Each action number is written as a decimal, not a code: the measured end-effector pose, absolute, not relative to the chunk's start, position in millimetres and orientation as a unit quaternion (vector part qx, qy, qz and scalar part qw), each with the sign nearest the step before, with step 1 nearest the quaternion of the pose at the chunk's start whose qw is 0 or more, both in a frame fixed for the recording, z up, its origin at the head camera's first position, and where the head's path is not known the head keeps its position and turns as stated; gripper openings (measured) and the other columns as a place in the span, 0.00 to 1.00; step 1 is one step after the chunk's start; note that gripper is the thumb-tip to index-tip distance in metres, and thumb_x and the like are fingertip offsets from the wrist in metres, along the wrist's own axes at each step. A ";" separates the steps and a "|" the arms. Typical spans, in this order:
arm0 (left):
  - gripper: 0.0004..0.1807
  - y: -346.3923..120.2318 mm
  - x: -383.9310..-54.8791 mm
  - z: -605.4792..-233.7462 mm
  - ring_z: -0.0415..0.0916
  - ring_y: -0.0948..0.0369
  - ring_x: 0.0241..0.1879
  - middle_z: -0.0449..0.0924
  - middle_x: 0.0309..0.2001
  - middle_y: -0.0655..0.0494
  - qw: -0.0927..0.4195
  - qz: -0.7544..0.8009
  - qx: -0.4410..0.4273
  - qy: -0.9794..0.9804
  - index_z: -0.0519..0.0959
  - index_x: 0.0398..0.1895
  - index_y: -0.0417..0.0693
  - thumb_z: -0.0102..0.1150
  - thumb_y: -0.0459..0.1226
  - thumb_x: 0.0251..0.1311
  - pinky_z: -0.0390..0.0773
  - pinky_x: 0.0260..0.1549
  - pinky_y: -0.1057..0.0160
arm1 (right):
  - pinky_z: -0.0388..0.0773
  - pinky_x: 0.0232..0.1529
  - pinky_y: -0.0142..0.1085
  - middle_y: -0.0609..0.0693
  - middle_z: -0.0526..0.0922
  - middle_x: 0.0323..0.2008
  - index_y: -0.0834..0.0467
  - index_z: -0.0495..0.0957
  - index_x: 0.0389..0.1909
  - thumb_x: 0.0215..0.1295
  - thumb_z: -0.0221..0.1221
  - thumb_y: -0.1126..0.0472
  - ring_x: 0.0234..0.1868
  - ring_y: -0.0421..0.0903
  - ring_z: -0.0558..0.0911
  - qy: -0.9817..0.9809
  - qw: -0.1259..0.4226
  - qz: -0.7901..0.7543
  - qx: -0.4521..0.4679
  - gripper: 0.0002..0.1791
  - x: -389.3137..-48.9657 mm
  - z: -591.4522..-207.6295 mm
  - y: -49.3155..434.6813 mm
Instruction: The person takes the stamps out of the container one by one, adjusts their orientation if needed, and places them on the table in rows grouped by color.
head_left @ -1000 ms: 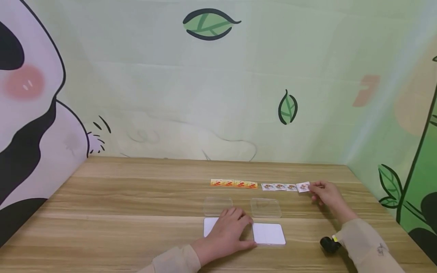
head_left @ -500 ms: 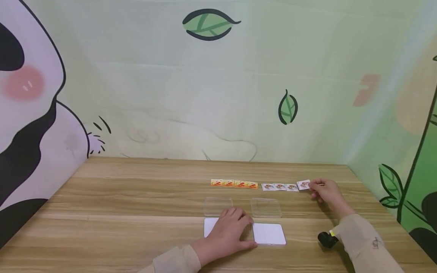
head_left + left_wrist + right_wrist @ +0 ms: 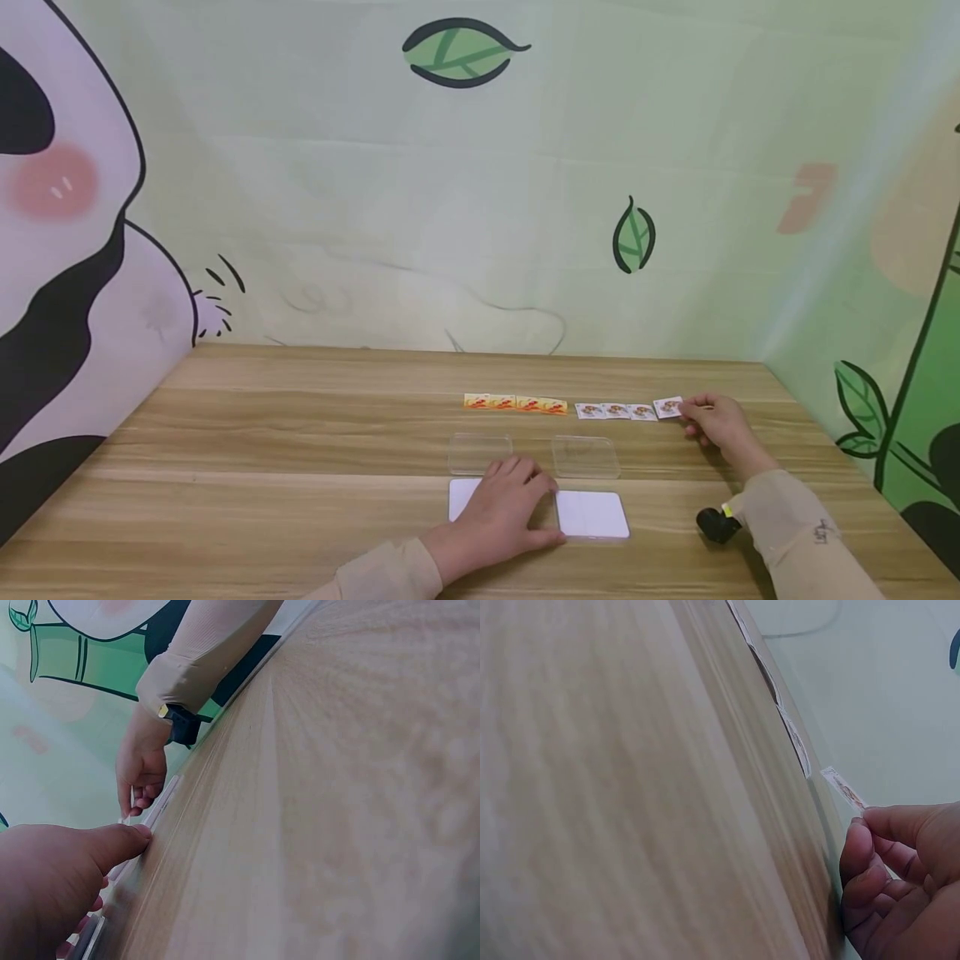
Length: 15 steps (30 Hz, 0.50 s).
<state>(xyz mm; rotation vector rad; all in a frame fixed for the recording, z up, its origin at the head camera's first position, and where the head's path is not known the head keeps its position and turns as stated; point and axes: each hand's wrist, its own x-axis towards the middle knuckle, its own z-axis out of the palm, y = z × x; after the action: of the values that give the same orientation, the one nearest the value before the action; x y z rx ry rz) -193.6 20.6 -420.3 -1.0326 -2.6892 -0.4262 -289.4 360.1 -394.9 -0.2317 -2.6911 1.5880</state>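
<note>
At the right end of the picture cards, my right hand pinches a small white picture card between thumb and fingers. In the right wrist view this card is lifted, tilted and apart from the row. Several similar white cards lie in line to its left. My left hand rests over a white rounded rectangle, hiding much of it. Its thumb and index finger touch the left corners of a second white rounded rectangle; in the left wrist view the thumb lies along an edge.
Several yellow-orange picture cards form another row to the left of the white ones. Two clear plastic lids or trays lie behind the white rectangles on the wooden table. A printed cloth hangs behind.
The right hand has shifted very slightly, raising its card a little from the row and turning the wrist inward. The left hand stays in place.
</note>
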 end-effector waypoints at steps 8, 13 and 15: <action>0.26 21.0 -194.7 -420.2 0.68 0.61 0.53 0.73 0.47 0.60 0.107 -0.144 -0.349 -0.920 0.78 0.48 0.55 0.63 0.60 0.53 0.68 0.56 0.58 | 0.70 0.20 0.28 0.38 0.77 0.21 0.77 0.66 0.48 0.69 0.51 0.65 0.18 0.31 0.76 -0.858 0.001 0.509 -0.072 0.17 -289.7 -393.7 359.6; 0.26 21.1 -195.7 -421.2 0.68 0.61 0.53 0.73 0.47 0.60 0.107 -0.140 -0.348 -0.921 0.78 0.48 0.55 0.63 0.60 0.53 0.68 0.56 0.58 | 0.70 0.20 0.29 0.39 0.76 0.21 0.76 0.66 0.48 0.69 0.50 0.66 0.19 0.32 0.75 -0.864 0.001 0.497 -0.077 0.17 -290.1 -393.5 358.1; 0.26 21.2 -195.9 -421.7 0.68 0.61 0.53 0.73 0.47 0.60 0.108 -0.139 -0.348 -0.921 0.78 0.49 0.55 0.63 0.60 0.53 0.68 0.56 0.58 | 0.70 0.20 0.29 0.39 0.76 0.21 0.76 0.67 0.48 0.69 0.50 0.66 0.19 0.33 0.75 -0.866 -0.002 0.493 -0.079 0.16 -290.7 -394.0 357.8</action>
<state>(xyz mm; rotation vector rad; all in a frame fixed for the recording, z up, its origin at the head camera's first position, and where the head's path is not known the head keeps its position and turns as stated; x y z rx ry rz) -195.9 21.2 -421.7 -1.0240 -2.7101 -0.4092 -290.7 357.8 -394.0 -0.2477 -2.7240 1.5517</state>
